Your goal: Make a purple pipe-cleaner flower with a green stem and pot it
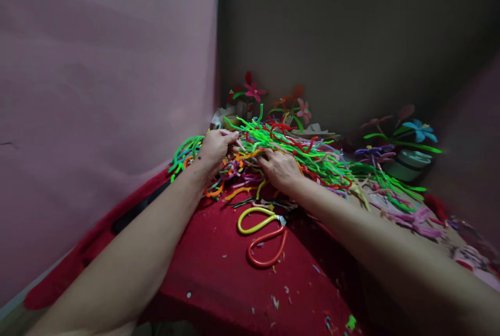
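A large tangled pile of pipe cleaners (pixel 289 143), mostly bright green with red, orange, yellow and purple ones, lies at the back of the red-covered table (pixel 219 268). My left hand (pixel 219 149) is at the pile's left side, thumb and fingers pinched on a pale pink pipe cleaner (pixel 239 143). On the front of the pile rests my right hand (pixel 280 168), its fingers curled among orange and yellow strands. What its fingertips grip is hidden. Just in front of the pile lie scissors (pixel 254 232) with one yellow and one red handle loop.
Pipe-cleaner flowers stand behind the pile, among them a pink flower (pixel 254 91) and a blue flower (pixel 420 131). A pale green rounded object (pixel 408 165) sits at the right. Pink pipe-cleaner pieces (pixel 417 221) lie nearby. Small clippings dot the red cloth. Walls rise at left and behind.
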### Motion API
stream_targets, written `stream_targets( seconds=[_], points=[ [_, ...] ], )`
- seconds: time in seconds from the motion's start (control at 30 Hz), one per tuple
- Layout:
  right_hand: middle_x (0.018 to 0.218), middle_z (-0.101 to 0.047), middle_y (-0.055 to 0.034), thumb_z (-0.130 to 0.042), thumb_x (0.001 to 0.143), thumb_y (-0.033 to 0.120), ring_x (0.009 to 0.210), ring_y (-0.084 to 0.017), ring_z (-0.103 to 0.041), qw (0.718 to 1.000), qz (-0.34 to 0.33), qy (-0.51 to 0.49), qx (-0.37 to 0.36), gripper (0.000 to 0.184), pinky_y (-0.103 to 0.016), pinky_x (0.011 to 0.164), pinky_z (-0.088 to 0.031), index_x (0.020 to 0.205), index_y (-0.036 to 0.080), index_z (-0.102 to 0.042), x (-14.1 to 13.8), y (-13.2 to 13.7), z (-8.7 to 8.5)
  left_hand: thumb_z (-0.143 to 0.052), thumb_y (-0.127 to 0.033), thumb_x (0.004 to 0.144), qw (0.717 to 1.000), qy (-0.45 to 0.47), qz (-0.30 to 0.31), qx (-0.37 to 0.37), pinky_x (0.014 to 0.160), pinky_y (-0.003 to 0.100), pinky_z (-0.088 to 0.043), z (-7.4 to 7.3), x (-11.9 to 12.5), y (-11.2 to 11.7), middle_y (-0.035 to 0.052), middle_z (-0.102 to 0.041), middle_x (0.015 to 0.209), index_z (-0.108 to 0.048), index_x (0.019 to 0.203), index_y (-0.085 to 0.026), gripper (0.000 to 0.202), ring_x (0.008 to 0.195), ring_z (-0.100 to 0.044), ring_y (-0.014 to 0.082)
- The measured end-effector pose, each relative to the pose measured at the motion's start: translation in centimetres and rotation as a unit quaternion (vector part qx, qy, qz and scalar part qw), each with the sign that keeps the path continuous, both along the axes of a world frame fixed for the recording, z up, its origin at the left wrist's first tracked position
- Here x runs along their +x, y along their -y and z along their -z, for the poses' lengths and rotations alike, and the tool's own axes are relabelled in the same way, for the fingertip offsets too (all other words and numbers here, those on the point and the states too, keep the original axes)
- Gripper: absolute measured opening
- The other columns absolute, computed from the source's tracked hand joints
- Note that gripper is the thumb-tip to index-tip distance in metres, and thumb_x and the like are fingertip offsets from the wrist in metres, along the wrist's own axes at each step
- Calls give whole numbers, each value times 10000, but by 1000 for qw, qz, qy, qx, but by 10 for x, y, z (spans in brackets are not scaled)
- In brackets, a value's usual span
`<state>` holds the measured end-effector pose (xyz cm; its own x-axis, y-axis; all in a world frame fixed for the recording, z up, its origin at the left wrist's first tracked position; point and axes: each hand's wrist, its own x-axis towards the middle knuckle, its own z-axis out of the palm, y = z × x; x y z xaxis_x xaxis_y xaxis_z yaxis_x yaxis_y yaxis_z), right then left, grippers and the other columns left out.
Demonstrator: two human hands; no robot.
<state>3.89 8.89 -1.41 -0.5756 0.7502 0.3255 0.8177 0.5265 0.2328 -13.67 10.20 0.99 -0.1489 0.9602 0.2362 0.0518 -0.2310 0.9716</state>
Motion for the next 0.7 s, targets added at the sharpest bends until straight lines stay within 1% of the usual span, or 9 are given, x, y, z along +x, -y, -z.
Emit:
stream_targets(
  seconds=[0.13, 0.2, 0.23, 0.3, 0.37, 0.47, 0.53, 0.63, 0.7],
  points=[
    [1101, -610, -119, -373, 905, 215, 957, -233, -559, 1000, -17, -25, -6, 291, -319, 788, -417, 965, 192, -657, -4, -3, 5, -569, -222, 748, 1000, -7, -23, 10, 429, 236, -407, 0, 1, -1, 22, -563, 534, -531, 594, -138, 179, 414, -487, 105],
    [1102, -618, -112, -367, 916, 255, 949, -226, -571, 998, -13, -54, -5, 309, -311, 767, -430, 932, 190, -669, -5, -1, 6, -568, -223, 762, 997, -8, -71, 39, 539, 263, -457, -4, 2, 3, 42, -601, 654, -567, 708, -135, 104, 545, -552, 130],
    [1115, -616, -107, -365, 919, 268, 961, -227, -573, 998, -11, -69, -4, 319, -311, 767, -435, 919, 191, -674, -5, 0, 7, -582, -229, 761, 991, -25, -100, 80, 631, 282, -474, -7, 3, 6, 56, -622, 763, -587, 802, -138, 100, 667, -582, 148],
    [1154, -610, -86, -377, 918, 269, 1014, -225, -562, 995, -19, -102, -5, 316, -312, 807, -434, 897, 198, -684, -4, 3, 6, -637, -254, 737, 964, -109, -121, 208, 839, 328, -437, -14, 5, 16, 66, -610, 1020, -593, 1000, -178, 277, 952, -549, 186],
    [1115, -637, -61, -410, 906, 235, 1035, -205, -557, 989, -44, -139, -19, 285, -296, 858, -420, 879, 199, -691, 1, 6, 5, -677, -309, 716, 914, -250, -13, 319, 960, 388, -355, -19, 7, 25, 47, -577, 1147, -604, 1071, -231, 370, 1110, -462, 225],
    [877, -688, -30, -464, 887, 236, 844, -152, -609, 972, -87, -206, -73, 244, -247, 765, -453, 847, 184, -699, 15, 11, 2, -688, -374, 709, 832, -396, 215, 323, 993, 421, -306, -17, 9, 27, 43, -591, 1148, -637, 1060, -255, 374, 1145, -425, 246],
    [755, -673, -18, -501, 870, 283, 702, -135, -603, 935, -109, -298, -161, 239, -236, 653, -462, 814, 165, -702, 29, 17, -3, -704, -399, 684, 799, -450, 286, 278, 971, 413, -317, -7, 9, 20, 59, -588, 1147, -616, 1117, -252, 465, 1141, -416, 255],
    [728, -672, -20, -559, 829, 341, 677, -137, -603, 813, -142, -471, -311, 238, -260, 659, -472, 805, 154, -705, 50, 28, -14, -682, -403, 697, 780, -518, 270, 226, 939, 415, -318, 11, 10, 7, 68, -593, 1093, -608, 1128, -242, 466, 1086, -438, 263],
    [752, -687, -29, -586, 816, 341, 694, -137, -614, 736, -179, -558, -339, 216, -277, 697, -482, 813, 163, -710, 60, 36, -24, -632, -365, 744, 774, -542, 249, 215, 924, 407, -317, 20, 12, 3, 67, -586, 1096, -594, 1151, -243, 427, 1053, -453, 251]
  ],
)
